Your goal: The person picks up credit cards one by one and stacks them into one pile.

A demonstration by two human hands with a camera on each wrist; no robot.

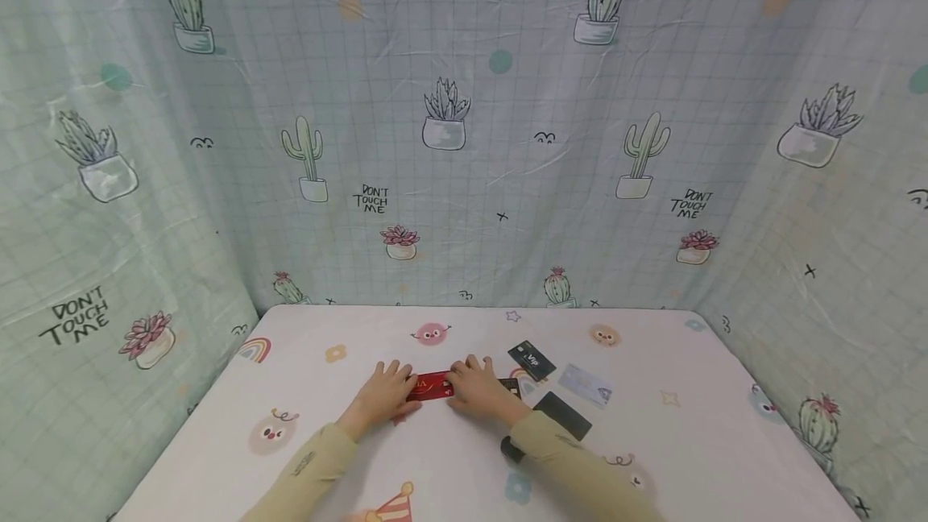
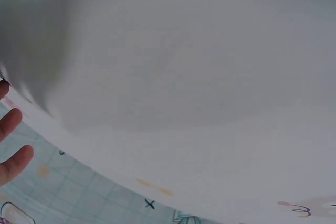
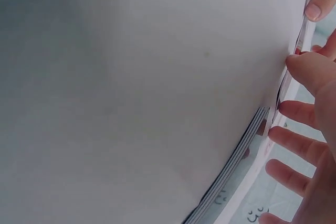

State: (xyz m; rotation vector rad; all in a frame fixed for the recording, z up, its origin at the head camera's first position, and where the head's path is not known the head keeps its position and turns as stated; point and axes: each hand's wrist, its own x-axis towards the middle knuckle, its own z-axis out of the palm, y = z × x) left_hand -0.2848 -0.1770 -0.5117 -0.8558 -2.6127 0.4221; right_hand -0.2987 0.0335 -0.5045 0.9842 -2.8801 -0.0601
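Observation:
A red card [image 1: 432, 386] with gold lettering lies flat or nearly so between the two hands in the head view. My left hand [image 1: 387, 390] holds its left end, thumb at the near edge and fingers at the far edge. At the opposite end my right hand [image 1: 474, 387] grips it the same way, covering the right edge. Only a few left-hand fingers [image 2: 11, 124] show at the border of the left wrist view. In the right wrist view, the right hand [image 3: 315, 108] has its thumb by a thin red sliver of the card [image 3: 298, 50].
Right of the hands lie a black VIP card [image 1: 532, 360], a pale blue-white card [image 1: 585, 384], a plain dark card [image 1: 562, 415] and a partly hidden black card [image 1: 513, 387]. A black rounded object [image 1: 511, 449] shows beside the right sleeve. Patterned curtains surround the white table [image 1: 696, 457].

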